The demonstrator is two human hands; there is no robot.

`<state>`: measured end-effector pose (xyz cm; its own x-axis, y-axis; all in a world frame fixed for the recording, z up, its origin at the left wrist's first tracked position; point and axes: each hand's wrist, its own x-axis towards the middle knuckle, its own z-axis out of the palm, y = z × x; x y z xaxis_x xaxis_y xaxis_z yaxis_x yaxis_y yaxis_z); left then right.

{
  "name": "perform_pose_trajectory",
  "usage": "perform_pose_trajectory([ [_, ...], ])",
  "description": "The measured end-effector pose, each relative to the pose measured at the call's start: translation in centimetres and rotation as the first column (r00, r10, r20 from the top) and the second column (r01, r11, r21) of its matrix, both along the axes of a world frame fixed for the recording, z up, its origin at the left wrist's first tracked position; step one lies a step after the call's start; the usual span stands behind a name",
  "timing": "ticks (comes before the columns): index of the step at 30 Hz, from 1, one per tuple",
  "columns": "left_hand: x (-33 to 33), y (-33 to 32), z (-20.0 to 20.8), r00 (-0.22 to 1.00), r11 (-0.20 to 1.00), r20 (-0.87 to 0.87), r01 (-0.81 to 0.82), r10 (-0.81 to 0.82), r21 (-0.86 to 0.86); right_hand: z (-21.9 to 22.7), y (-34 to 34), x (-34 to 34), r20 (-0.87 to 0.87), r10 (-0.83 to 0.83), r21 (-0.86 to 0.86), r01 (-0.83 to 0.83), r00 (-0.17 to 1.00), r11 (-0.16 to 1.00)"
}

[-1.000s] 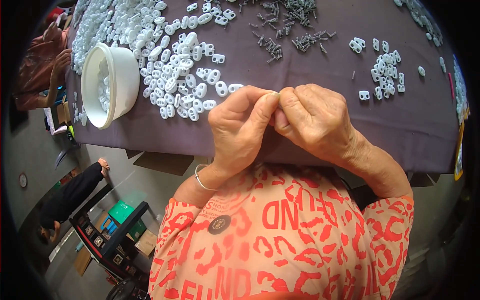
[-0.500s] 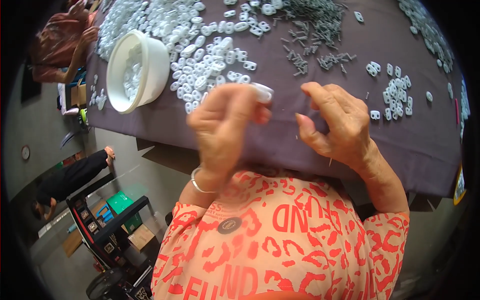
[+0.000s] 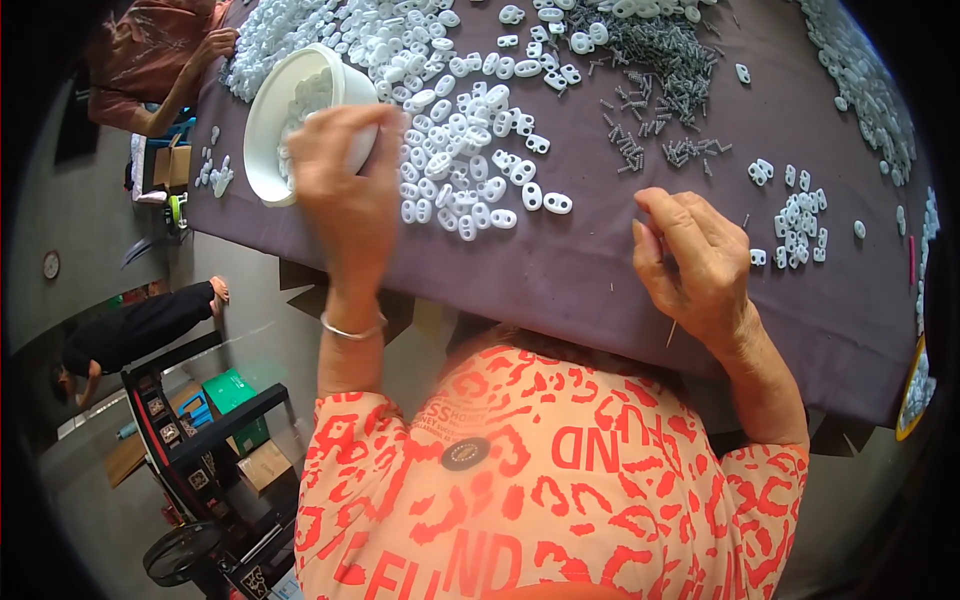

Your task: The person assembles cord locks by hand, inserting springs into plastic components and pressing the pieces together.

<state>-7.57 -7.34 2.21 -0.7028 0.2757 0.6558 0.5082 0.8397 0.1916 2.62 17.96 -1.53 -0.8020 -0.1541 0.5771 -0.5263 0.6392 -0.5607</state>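
Observation:
My left hand is raised at the near right side of the white round tub, covering part of its rim. Motion blurs its fingers, so whether they hold anything does not show. White oval two-holed plastic pieces lie in a loose heap right of that hand. My right hand hovers above the cloth, thumb and forefinger a little apart at the tips. Its other fingers are curled in, and a thin pale stick pokes out beneath the palm. Small grey metal springs or screws are piled beyond it.
A brown cloth covers the table. More two-holed pieces form a small group to the right, with a large heap at the far right edge. Another person sits at the far left; a person in black is farther off.
My left hand has swung left from the middle of the table to the tub; the white piece it held no longer shows. My right hand has barely moved. The whole view has shifted slightly.

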Motion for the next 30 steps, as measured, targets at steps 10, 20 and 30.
perform_pose_trajectory([
  [10,-0.1,5.8,-2.8,0.892,0.962,0.383,0.272,-0.239,-0.031,0.4,0.5,-0.5,-0.014,0.018,0.007,-0.018,1.000,1.000],
  [20,3.6,8.4,-0.5,0.677,0.854,0.546,0.259,-0.493,0.451,0.7,0.3,-0.3,-0.020,-0.011,-0.032,0.010,1.000,0.999],
  [30,6.1,9.2,-0.8,0.223,0.497,0.583,-0.343,-0.781,0.797,1.6,0.8,0.3,0.437,0.286,-0.568,0.015,0.853,0.823],
])
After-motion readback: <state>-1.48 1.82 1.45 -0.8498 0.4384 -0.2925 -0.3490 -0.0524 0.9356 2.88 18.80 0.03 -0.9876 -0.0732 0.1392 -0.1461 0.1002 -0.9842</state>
